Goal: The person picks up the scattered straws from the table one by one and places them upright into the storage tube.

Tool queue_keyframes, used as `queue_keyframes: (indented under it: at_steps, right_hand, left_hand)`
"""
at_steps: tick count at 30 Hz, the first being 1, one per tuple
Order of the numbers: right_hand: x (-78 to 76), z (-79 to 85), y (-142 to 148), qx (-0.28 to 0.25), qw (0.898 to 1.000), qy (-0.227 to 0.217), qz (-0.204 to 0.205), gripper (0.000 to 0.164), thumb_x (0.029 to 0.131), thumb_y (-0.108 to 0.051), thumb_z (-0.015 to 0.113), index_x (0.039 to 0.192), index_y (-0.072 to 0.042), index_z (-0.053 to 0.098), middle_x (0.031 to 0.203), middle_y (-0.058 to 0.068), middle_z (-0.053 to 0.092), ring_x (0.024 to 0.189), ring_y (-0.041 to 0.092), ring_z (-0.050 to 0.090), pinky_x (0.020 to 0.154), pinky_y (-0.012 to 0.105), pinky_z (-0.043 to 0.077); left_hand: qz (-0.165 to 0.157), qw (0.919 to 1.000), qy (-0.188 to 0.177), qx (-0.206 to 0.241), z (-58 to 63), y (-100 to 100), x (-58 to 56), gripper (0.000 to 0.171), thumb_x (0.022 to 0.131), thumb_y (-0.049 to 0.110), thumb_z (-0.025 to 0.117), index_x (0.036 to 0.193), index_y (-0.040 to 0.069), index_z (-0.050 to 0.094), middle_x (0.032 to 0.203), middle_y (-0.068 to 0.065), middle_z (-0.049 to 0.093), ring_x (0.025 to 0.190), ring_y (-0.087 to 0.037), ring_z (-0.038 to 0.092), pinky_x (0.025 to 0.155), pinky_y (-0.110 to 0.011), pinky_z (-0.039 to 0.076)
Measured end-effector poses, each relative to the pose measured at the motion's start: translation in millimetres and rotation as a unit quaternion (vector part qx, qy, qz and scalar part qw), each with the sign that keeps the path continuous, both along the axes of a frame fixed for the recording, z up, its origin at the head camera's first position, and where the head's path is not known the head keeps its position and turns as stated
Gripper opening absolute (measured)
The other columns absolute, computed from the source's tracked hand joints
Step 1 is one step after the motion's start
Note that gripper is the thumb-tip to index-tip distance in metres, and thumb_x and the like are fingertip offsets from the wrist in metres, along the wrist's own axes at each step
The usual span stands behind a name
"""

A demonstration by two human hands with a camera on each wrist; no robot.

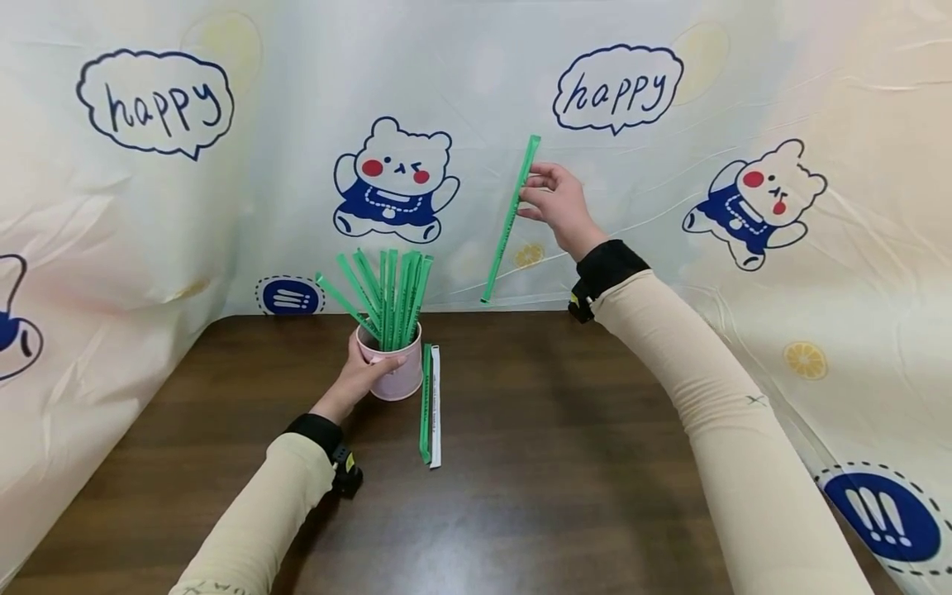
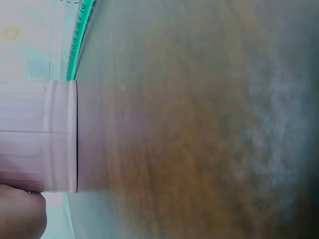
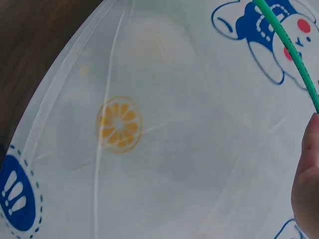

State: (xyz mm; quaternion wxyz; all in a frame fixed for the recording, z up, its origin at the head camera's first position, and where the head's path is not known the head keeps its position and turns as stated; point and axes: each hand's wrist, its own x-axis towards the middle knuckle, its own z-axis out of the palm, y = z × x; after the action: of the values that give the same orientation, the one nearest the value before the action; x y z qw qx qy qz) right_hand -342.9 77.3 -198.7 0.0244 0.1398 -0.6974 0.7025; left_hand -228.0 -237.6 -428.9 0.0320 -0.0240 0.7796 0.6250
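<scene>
My left hand (image 1: 359, 380) grips a pink cup (image 1: 397, 381) standing upright on the table, its thumb lying across the front. Several long, slim green packets (image 1: 397, 289) stick up out of the cup. Raised above the table's back edge, my right hand (image 1: 562, 207) pinches one more slim green packet (image 1: 511, 219) near its upper half, held steeply aslant. Just right of the cup lie a green packet (image 1: 426, 405) and a white packet (image 1: 435, 406) side by side. In the left wrist view, the cup wall (image 2: 35, 134) shows with fingers (image 2: 22, 211) against it.
The dark brown wooden table (image 1: 550, 487) ends in front of a pale curtain (image 1: 498, 74) printed with bears and the word happy. This curtain also hangs along the left and right sides.
</scene>
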Motion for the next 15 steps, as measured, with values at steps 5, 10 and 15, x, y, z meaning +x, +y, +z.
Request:
queue_keyframes:
  at_steps: [5,10,15]
  right_hand:
    - [3.4,2.3,-24.0,-0.010,1.000,0.010,0.022,0.045,0.097,0.002,0.058,0.141,-0.001,0.050,0.101,0.001,0.055,0.087,0.011,0.062,0.073,0.020,0.061]
    - [11.2,1.0,-57.2,0.009,0.998,0.037,0.051,0.042,0.098,0.001,0.059,0.139,-0.002,0.051,0.104,0.003,0.059,0.092,0.014,0.064,0.085,0.032,0.063]
    - [20.3,-8.5,-94.3,0.030,0.994,0.068,0.081,0.043,0.097,0.005,0.060,0.138,0.002,0.051,0.108,0.008,0.062,0.093,0.016,0.066,0.093,0.044,0.061]
  left_hand:
    - [0.004,1.0000,0.001,0.002,0.1,0.8,2.7,0.106,0.094,0.030,0.066,0.161,0.021,-0.016,0.169,-0.018,0.004,0.154,-0.037,0.014,0.129,-0.060,0.014]
    - [0.007,1.0000,0.005,0.004,-0.8,-0.6,3.6,0.106,0.093,0.028,0.066,0.161,0.020,-0.015,0.169,-0.018,0.005,0.154,-0.036,0.015,0.130,-0.058,0.014]
    - [0.008,0.9998,0.000,0.016,8.6,0.8,7.4,0.107,0.091,0.021,0.067,0.162,0.017,-0.014,0.169,-0.020,0.005,0.154,-0.035,0.015,0.130,-0.055,0.014]
